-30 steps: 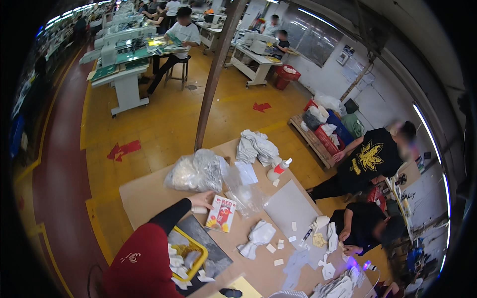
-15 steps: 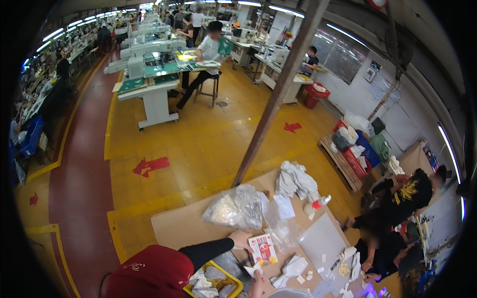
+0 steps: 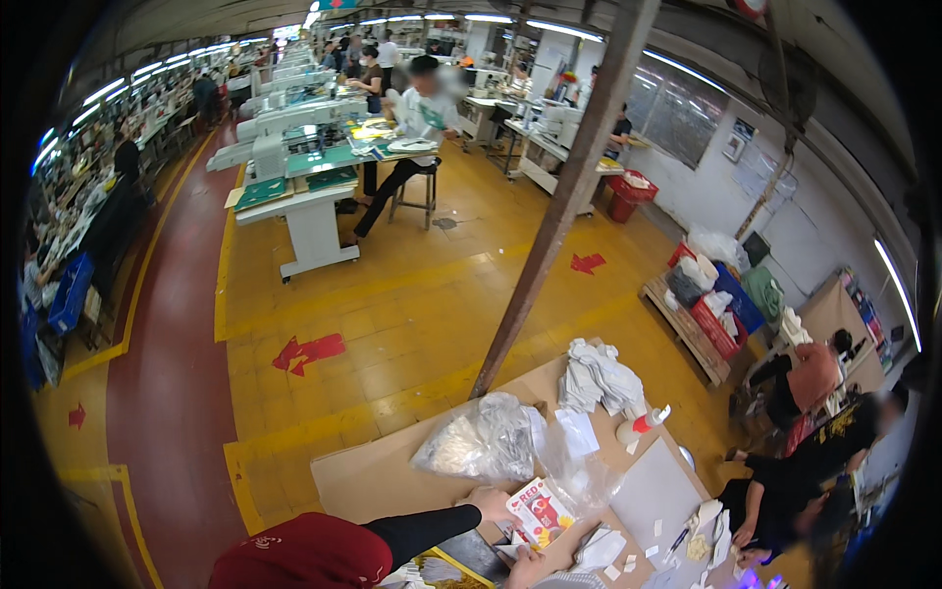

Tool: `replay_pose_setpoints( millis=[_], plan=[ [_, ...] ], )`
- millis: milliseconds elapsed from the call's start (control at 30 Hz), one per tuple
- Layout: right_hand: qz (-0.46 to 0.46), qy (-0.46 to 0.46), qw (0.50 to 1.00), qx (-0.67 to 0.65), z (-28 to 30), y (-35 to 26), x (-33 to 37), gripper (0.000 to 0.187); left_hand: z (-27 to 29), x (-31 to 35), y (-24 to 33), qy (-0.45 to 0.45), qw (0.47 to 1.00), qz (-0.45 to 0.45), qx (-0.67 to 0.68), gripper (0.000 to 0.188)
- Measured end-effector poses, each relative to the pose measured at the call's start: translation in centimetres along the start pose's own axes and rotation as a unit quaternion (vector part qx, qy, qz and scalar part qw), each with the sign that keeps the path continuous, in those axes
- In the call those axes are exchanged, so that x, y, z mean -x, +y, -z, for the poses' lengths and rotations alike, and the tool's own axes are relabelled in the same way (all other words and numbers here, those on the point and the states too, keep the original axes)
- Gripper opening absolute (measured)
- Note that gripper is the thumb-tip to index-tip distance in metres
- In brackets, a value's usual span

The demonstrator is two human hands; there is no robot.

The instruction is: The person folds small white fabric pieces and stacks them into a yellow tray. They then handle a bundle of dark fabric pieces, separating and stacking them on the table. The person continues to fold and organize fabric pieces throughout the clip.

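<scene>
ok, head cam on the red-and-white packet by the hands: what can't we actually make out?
- Right hand: head view, cut off by the lower edge; its grip cannot be told.
- Left hand: touches the red-and-white packet; fingers partly hidden behind it.
- Clear plastic bag: contents too crumpled and small to identify.
- Yellow tray: mostly cut off below.

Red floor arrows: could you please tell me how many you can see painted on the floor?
3: one large arrow on the yellow floor left of the post, one right of it, one small on the dark red aisle. Others may be hidden.
</scene>
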State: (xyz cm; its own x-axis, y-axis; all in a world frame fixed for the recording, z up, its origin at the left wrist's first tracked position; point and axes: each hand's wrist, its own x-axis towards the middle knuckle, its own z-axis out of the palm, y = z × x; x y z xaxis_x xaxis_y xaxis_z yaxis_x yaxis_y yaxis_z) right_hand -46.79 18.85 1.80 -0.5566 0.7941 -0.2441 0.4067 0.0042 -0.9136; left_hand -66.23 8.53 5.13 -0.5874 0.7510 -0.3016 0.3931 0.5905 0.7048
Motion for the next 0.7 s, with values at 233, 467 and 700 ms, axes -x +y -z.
replay_pose_setpoints(
  millis=[233,467,700],
  plan=[
    [-0.127,-0.091,0.983,-0.097,3.4,-5.3,3.8,0.024,-0.3,2.0,0.1,0.078,0.986,0.048,0.139,0.055],
    [-0.133,0.029,0.962,-0.238,7.3,-8.1,7.3,0.026,6.4,3.0,5.6,-0.114,0.766,0.124,0.620,0.028],
    [-0.132,0.054,0.969,-0.202,9.1,-8.6,9.5,0.023,6.6,-2.6,8.8,-0.018,0.805,0.006,0.594,0.030]
  ],
)
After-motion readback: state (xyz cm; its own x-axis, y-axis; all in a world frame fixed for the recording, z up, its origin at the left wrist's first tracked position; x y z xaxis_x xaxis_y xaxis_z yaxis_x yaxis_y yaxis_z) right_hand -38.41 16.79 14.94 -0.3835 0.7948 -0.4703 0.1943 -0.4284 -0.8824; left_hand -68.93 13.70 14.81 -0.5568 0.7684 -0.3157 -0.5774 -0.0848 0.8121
